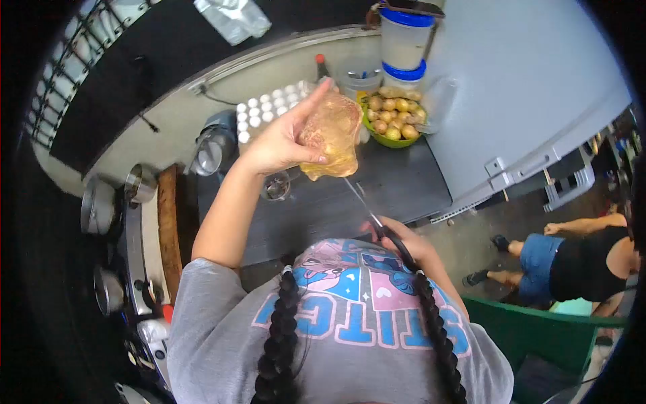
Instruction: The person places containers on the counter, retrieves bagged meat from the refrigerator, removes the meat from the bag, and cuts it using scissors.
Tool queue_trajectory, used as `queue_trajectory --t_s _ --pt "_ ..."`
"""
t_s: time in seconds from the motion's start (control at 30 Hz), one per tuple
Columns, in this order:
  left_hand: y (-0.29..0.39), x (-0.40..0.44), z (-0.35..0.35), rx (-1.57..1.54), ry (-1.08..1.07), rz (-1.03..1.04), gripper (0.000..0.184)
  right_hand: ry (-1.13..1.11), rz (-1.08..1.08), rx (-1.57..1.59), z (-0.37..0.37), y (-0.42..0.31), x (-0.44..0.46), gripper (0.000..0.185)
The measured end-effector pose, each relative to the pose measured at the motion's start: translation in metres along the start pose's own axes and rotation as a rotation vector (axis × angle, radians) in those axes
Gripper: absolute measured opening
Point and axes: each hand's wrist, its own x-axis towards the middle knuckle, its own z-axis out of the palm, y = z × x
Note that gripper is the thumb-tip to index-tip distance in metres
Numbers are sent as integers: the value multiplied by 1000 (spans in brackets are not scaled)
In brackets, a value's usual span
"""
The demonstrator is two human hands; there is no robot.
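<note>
My left hand (282, 145) is raised over the dark counter (323, 212), its fingers and thumb closed around a yellowish piece of raw meat (336, 131) that looks like chicken with skin. Lower and to the right, close to my chest, my right hand (407, 246) grips a knife (360, 195) by its end. The thin blade points up toward the meat's lower edge; whether it touches cannot be made out. A braid partly covers my right hand. Below my left wrist, a small clear glass or cup (276, 186) stands on the counter.
Behind the meat are a tray of white eggs (259, 111) and a green bowl of onions (397, 121). Blue-lidded tubs (407, 40) stand by the grey fridge (518, 81). Pots (101, 205) sit on the left. Another person (572, 259) is at the right, beyond a green panel (538, 337).
</note>
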Motion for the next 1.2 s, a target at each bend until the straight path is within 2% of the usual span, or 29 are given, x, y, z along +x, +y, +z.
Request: queue_trajectory --t_s 0.03,0.07,0.1,0.17,0.23,0.4,0.47,0.67,0.73,0.8,0.9,0.97,1.0,1.07,1.17,1.2 --pt "2 6 10 -29 -35 -6 117 -55 -41 48 1 0 1 62" --pt "3 12 18 -49 -67 -8 117 -62 -39 105 3 0 1 71" --pt "-2 18 22 -56 -84 -10 117 -45 -38 108 4 -2 2 71" --pt "-10 27 28 -8 -121 13 122 -4 -169 42 5 -7 3 78" --pt "-12 27 34 -98 -167 -77 121 28 -188 44 2 -12 1 79" --pt "-28 30 37 -2 -258 -4 118 76 -193 122 2 -23 -7 75" --pt "-31 30 39 -26 -271 7 116 34 -206 141 -1 -22 -10 65" --pt "-35 25 41 -51 -263 4 118 64 -17 18 -8 3 -19 44" --pt "-42 26 36 9 -213 72 127 75 9 39 -6 9 -20 45" --pt "-43 23 37 -15 -191 53 127 88 35 62 -2 8 -21 45" --pt "-40 18 44 -85 -151 43 128 50 55 144 5 -2 -21 55" --pt "-41 15 46 -134 -127 46 128 12 -17 284 9 1 -21 71" --pt "-43 15 45 -119 -128 80 127 12 -14 286 10 1 -21 71" --pt "-45 14 47 -105 -125 114 126 -47 -22 255 8 -2 -18 84" --pt "-46 12 49 -153 -115 102 125 -105 0 224 4 -10 -14 90" --pt "-49 12 46 -79 -123 121 125 -106 3 226 5 -14 -12 90"
